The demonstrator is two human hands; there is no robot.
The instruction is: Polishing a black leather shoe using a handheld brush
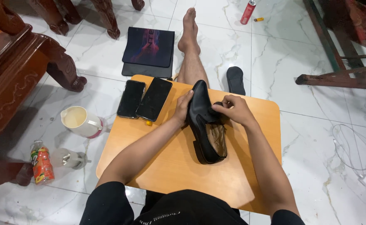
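- Tabletop edges: small orange wooden table (249, 175) keeps bare room near the front corners.
- Glossy black leather shoe (206, 125) lies mid-table; left hand (183, 107) grips its side, right hand (232, 109) pinches a dark pad on its upper.
- Two black phones (145, 99) sit at the far-left edge.

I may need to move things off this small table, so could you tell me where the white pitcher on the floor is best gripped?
Probably by the handle of the white pitcher, which sticks out toward the wooden table. It stands upright with its mouth open, so come in level from the table side and keep it upright.
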